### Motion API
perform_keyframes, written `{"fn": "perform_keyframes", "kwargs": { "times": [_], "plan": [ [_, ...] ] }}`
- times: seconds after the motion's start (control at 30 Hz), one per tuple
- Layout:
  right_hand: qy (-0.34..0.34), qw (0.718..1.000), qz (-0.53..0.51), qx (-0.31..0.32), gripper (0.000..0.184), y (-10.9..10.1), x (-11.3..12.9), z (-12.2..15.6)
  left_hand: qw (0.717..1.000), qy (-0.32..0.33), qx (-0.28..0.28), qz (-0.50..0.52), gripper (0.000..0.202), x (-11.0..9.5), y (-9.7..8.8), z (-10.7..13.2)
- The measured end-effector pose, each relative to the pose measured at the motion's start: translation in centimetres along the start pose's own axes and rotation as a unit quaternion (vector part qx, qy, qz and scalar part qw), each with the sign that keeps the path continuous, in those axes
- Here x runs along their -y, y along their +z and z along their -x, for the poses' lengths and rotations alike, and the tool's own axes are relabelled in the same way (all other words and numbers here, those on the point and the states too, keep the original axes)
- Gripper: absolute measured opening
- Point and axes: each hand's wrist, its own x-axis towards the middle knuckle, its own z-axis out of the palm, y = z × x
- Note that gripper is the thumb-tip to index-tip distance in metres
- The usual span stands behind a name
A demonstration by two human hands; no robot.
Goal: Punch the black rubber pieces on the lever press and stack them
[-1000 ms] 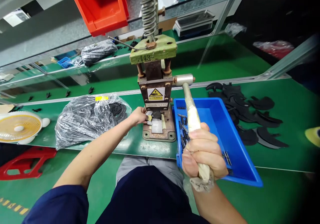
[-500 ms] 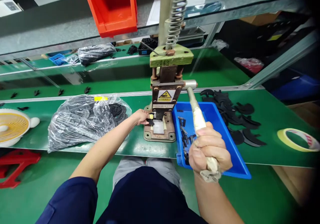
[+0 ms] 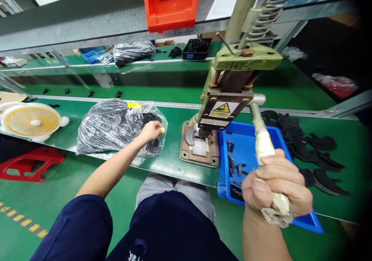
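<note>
My right hand (image 3: 277, 185) grips the tape-wrapped lever (image 3: 263, 140) of a green hand press (image 3: 226, 98). My left hand (image 3: 152, 131) is over the near right end of a clear plastic bag (image 3: 101, 125) full of curved black parts (image 3: 155, 146). Its fingers are curled together, with a yellow wrap (image 3: 162, 130) at one fingertip; whatever they hold is hidden. On the press base (image 3: 197, 160), a curved grey part (image 3: 190, 137) lies left of the dark punch (image 3: 205, 131), beside a pale plate (image 3: 199, 147).
Right of the press, a blue bin (image 3: 222, 189) holds small black pieces (image 3: 231, 162). Further right lie dark curved parts (image 3: 322, 158). A white-and-yellow fan (image 3: 33, 121) stands at the left. An orange bin (image 3: 174, 18) and a metal shelf (image 3: 87, 32) hang overhead.
My left hand has left the press base and moved left to the bag. The curved part on the base now shows. My right hand stays on the lever; the view has swung left.
</note>
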Motion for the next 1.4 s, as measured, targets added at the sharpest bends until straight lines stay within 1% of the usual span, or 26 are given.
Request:
{"fn": "perform_keyframes", "kwargs": {
  "times": [0.03, 0.07, 0.13, 0.2, 0.27, 0.33, 0.43, 0.53, 0.63, 0.73, 0.8, 0.83, 0.9, 0.97, 1.0, 1.03, 1.07, 1.1, 1.13, 1.2, 1.27, 1.33, 1.4],
  "plan": [
    [-0.002, 1.000, -0.002, -0.008, 0.033, 0.1, -0.2, 0.1, 0.996, 0.028, 0.020, -0.081, 0.008, 1.1, -0.5, 1.3],
    [-0.003, 1.000, -0.004, -0.017, 0.035, 0.1, -0.3, 0.2, 0.985, 0.055, 0.044, -0.158, 0.011, 2.1, -0.8, 2.5],
    [-0.008, 0.999, -0.011, -0.031, 0.037, 0.1, -0.5, 0.3, 0.951, 0.104, 0.087, -0.279, 0.019, 3.6, -0.9, 4.8],
    [-0.004, 1.000, -0.012, -0.028, 0.038, 0.1, -0.5, 0.3, 0.916, 0.140, 0.111, -0.360, 0.026, 4.3, -0.7, 6.4],
    [0.002, 1.000, -0.005, -0.018, 0.039, 0.0, -0.3, 0.3, 0.888, 0.158, 0.113, -0.416, 0.030, 4.4, -0.3, 7.2],
    [0.016, 1.000, 0.010, -0.013, 0.039, 0.0, 0.1, 0.2, 0.874, 0.159, 0.106, -0.447, 0.031, 4.2, -0.1, 7.2],
    [0.023, 1.000, 0.020, -0.001, 0.035, 0.0, 0.6, 0.0, 0.864, 0.153, 0.109, -0.468, 0.027, 3.7, 0.0, 6.7],
    [0.021, 0.999, 0.026, 0.025, 0.029, -0.2, 0.8, -0.1, 0.850, 0.174, 0.103, -0.487, 0.021, 3.8, 0.2, 6.4],
    [0.028, 0.997, 0.036, 0.055, 0.023, -0.7, 0.9, -0.2, 0.843, 0.200, 0.065, -0.496, 0.023, 4.6, 0.4, 6.1],
    [0.037, 0.997, 0.032, 0.065, 0.021, -0.9, 1.1, -0.3, 0.846, 0.207, 0.026, -0.491, 0.027, 5.3, 0.3, 5.4],
    [0.041, 0.996, 0.030, 0.069, 0.021, -1.0, 1.2, -0.4, 0.859, 0.202, -0.002, -0.471, 0.029, 5.3, -0.3, 4.7],
    [0.042, 0.996, 0.029, 0.071, 0.021, -1.0, 1.3, -0.5, 0.871, 0.197, -0.020, -0.450, 0.029, 5.1, -0.6, 4.3],
    [0.045, 0.996, 0.029, 0.077, 0.020, -1.0, 1.4, -0.5, 0.908, 0.180, -0.065, -0.374, 0.025, 4.1, -1.3, 3.4],
    [0.044, 0.996, 0.031, 0.078, 0.020, -1.1, 1.4, -0.6, 0.953, 0.141, -0.098, -0.248, 0.019, 2.6, -1.6, 2.7],
    [0.042, 0.995, 0.032, 0.079, 0.020, -1.1, 1.4, -0.6, 0.974, 0.114, -0.100, -0.167, 0.016, 1.6, -1.3, 2.3],
    [0.042, 0.995, 0.033, 0.080, 0.020, -1.1, 1.4, -0.6, 0.989, 0.085, -0.089, -0.078, 0.014, 0.6, -0.9, 2.1],
    [0.044, 0.995, 0.034, 0.084, 0.020, -1.1, 1.4, -0.6, 0.996, 0.059, -0.067, 0.013, 0.013, -0.5, -0.1, 1.8],
    [0.047, 0.995, 0.035, 0.086, 0.020, -1.1, 1.4, -0.6, 0.994, 0.038, -0.038, 0.100, 0.013, -1.5, 0.8, 1.6],
    [0.048, 0.994, 0.036, 0.087, 0.019, -1.1, 1.4, -0.6, 0.984, 0.022, -0.008, 0.174, 0.015, -2.6, 1.9, 1.4],
    [0.046, 0.994, 0.038, 0.088, 0.019, -1.1, 1.4, -0.7, 0.961, -0.009, 0.036, 0.273, 0.018, -4.4, 4.2, 1.0],
    [0.037, 0.995, 0.037, 0.089, 0.018, -1.1, 1.3, -0.7, 0.949, -0.032, 0.058, 0.308, 0.019, -5.8, 6.4, 0.6],
    [0.035, 0.994, 0.035, 0.093, 0.019, -1.1, 1.3, -0.7, 0.950, -0.050, 0.067, 0.301, 0.018, -6.7, 8.0, 0.0],
    [0.037, 0.994, 0.031, 0.095, 0.018, -1.1, 1.3, -0.8, 0.956, -0.065, 0.072, 0.277, 0.018, -7.1, 9.2, -0.6]
  ]
}}
